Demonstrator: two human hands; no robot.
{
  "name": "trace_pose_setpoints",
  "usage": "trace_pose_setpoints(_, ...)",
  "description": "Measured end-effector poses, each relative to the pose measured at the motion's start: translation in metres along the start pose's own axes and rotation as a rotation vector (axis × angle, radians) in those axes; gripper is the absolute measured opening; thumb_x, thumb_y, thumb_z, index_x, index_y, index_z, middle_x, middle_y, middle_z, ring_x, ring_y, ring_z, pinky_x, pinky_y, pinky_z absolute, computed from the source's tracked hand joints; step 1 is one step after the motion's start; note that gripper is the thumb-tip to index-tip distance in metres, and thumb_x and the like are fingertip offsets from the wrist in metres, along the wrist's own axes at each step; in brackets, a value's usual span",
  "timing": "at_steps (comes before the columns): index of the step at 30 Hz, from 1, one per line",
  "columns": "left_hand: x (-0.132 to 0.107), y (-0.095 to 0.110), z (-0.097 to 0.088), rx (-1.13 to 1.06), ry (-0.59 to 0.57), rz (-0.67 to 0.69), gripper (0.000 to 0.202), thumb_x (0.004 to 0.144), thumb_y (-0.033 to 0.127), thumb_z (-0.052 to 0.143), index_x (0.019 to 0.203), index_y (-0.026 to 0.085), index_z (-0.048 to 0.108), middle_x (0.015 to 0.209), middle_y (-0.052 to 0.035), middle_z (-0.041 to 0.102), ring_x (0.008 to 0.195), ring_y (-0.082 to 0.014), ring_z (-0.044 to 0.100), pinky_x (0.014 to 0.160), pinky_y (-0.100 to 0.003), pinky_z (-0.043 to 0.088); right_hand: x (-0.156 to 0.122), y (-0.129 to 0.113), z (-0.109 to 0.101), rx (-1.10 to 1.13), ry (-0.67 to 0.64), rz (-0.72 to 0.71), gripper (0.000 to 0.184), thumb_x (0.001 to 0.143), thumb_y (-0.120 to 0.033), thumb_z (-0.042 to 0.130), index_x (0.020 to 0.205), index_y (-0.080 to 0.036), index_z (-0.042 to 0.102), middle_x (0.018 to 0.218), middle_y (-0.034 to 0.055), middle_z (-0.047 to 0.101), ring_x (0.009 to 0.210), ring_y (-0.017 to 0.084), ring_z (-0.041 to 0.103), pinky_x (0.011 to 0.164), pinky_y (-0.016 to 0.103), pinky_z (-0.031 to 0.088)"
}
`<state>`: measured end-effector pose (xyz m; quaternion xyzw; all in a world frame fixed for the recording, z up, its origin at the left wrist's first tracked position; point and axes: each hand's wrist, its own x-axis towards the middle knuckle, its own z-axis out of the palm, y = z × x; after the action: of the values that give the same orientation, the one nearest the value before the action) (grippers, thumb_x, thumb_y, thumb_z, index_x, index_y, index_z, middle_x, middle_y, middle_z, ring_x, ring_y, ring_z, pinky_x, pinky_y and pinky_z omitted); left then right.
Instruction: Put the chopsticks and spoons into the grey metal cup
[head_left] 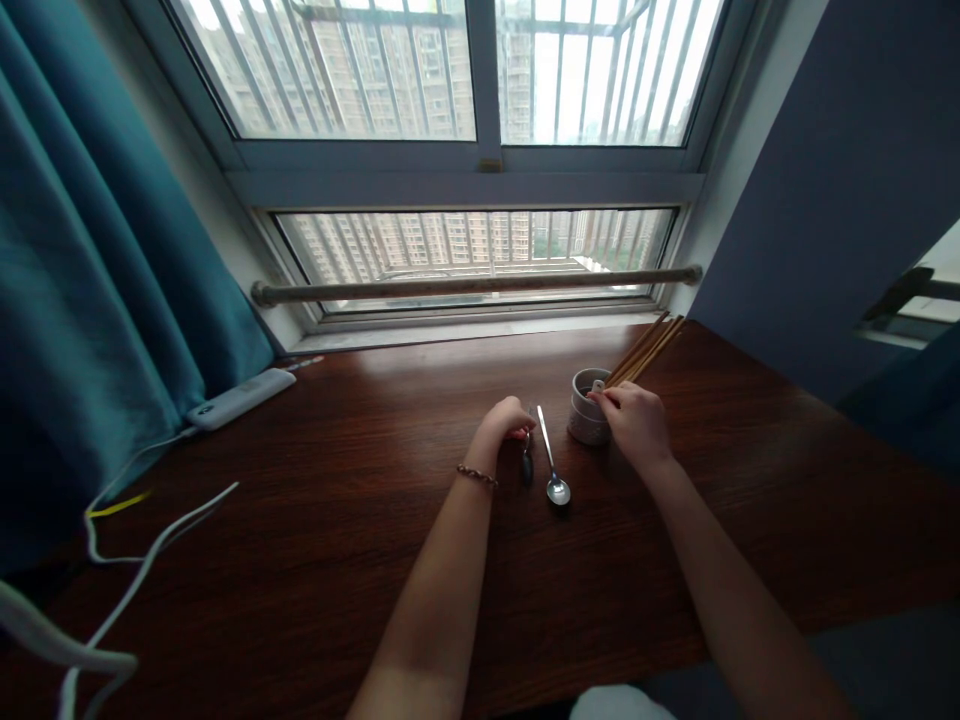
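My left hand (511, 418) is low over the table, fingers closed around the handle of a small dark-looking spoon (527, 467). Just to its right a long-handled metal spoon (558, 490) lies on the wood, bowl toward me. At the grey cup (588, 424), my right hand (636, 420) pinches a small white piece (598, 386) at the rim; whatever extends below it is hidden in the cup. Several wooden chopsticks (645, 350) lean out of the cup to the right, behind my right hand.
The brown wooden table (337, 560) reaches to the window sill, where a metal rail (480, 287) crosses. A white power strip (241, 398) lies by the blue curtain (112, 220). White cables (150, 560) run along the left side. A wall (810, 200) stands on the right.
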<state>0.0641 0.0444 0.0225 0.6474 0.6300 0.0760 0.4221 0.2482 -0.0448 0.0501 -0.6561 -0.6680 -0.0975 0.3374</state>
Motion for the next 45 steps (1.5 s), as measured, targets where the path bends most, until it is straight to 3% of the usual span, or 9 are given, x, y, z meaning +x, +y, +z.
trace_pose_setpoints(6,-0.006,-0.001,-0.007,-0.063,0.036,0.033,0.012,0.057,0.008,0.056,0.048,0.011,0.049,0.047,-0.0055,0.054,0.043,-0.0132,0.052,0.04,-0.02,0.038,0.001,0.003,-0.008,-0.035,-0.134,-0.076,0.025,0.088,-0.032,0.055,0.069,-0.021,0.068,0.069,0.0008,0.051,0.061,0.013,0.05,0.054,0.026,0.027)
trace_pose_setpoints(11,-0.018,0.005,-0.034,-0.198,0.152,0.133,0.009,0.059,0.013,0.055,0.051,0.01,0.053,0.047,-0.0049,0.055,0.039,-0.0087,0.046,0.035,-0.016,0.031,0.001,0.002,-0.01,-0.003,-0.161,-0.09,0.024,0.085,-0.042,0.058,0.073,-0.025,0.07,0.07,-0.0001,0.051,0.061,0.013,0.051,0.054,0.026,0.028)
trace_pose_setpoints(15,-0.04,0.02,-0.059,-0.41,0.465,0.3,0.011,0.069,0.02,0.05,0.066,0.012,0.056,0.059,-0.003,0.059,0.045,-0.0062,0.049,0.041,-0.014,0.038,0.001,0.001,-0.01,-0.024,-0.146,-0.075,0.027,0.079,-0.048,0.062,0.073,-0.024,0.071,0.072,0.0007,0.052,0.063,0.015,0.052,0.055,0.026,0.031)
trace_pose_setpoints(17,-0.052,0.03,-0.064,-0.653,0.733,0.515,0.012,0.068,0.024,0.054,0.069,0.013,0.056,0.059,-0.0022,0.058,0.047,-0.0085,0.053,0.042,-0.016,0.042,0.0,0.002,-0.008,-0.033,-0.134,-0.071,0.028,0.078,-0.049,0.062,0.073,-0.023,0.071,0.072,0.0011,0.053,0.063,0.015,0.052,0.055,0.027,0.032)
trace_pose_setpoints(19,-0.062,0.041,-0.063,-0.827,0.843,0.686,0.015,0.068,0.028,0.057,0.069,0.014,0.055,0.06,-0.0014,0.058,0.05,-0.0111,0.057,0.043,-0.018,0.045,0.001,0.005,-0.007,-0.021,-0.118,-0.067,0.028,0.077,-0.049,0.064,0.074,-0.022,0.071,0.072,0.0015,0.053,0.063,0.016,0.053,0.056,0.027,0.033)
trace_pose_setpoints(27,-0.062,0.068,-0.022,-0.954,0.623,0.933,0.019,0.074,0.031,0.058,0.073,0.013,0.056,0.067,-0.0037,0.063,0.064,-0.0163,0.064,0.056,-0.025,0.053,-0.008,-0.01,-0.008,0.194,0.14,-0.192,0.036,0.086,-0.044,0.055,0.068,-0.014,0.062,0.067,0.0025,0.052,0.062,0.015,0.05,0.061,0.025,0.035)
trace_pose_setpoints(31,-0.049,0.069,-0.004,-0.841,0.594,0.911,0.02,0.077,0.032,0.057,0.076,0.013,0.058,0.072,-0.0046,0.064,0.066,-0.0156,0.064,0.059,-0.024,0.051,-0.026,-0.042,0.012,0.139,-0.084,-0.347,0.033,0.092,-0.033,0.047,0.066,-0.015,0.056,0.068,0.0023,0.053,0.064,0.014,0.051,0.061,0.024,0.034)
trace_pose_setpoints(36,-0.043,0.065,0.008,-0.497,0.673,0.834,0.017,0.081,0.031,0.053,0.082,0.016,0.061,0.077,-0.0028,0.066,0.074,-0.0136,0.063,0.068,-0.021,0.047,-0.039,-0.063,0.04,-0.02,-0.386,-0.244,0.006,0.084,-0.02,0.056,0.082,-0.015,0.058,0.084,0.0062,0.056,0.078,0.018,0.054,0.063,0.022,0.038)
trace_pose_setpoints(45,-0.041,0.067,0.02,-0.223,0.723,0.808,0.013,0.081,0.027,0.054,0.082,0.018,0.064,0.084,-0.0021,0.065,0.082,-0.0145,0.059,0.073,-0.022,0.043,-0.043,-0.055,0.055,0.088,-0.503,-0.144,0.009,0.08,-0.014,0.057,0.088,-0.011,0.059,0.091,0.0096,0.057,0.085,0.02,0.055,0.072,0.023,0.04)
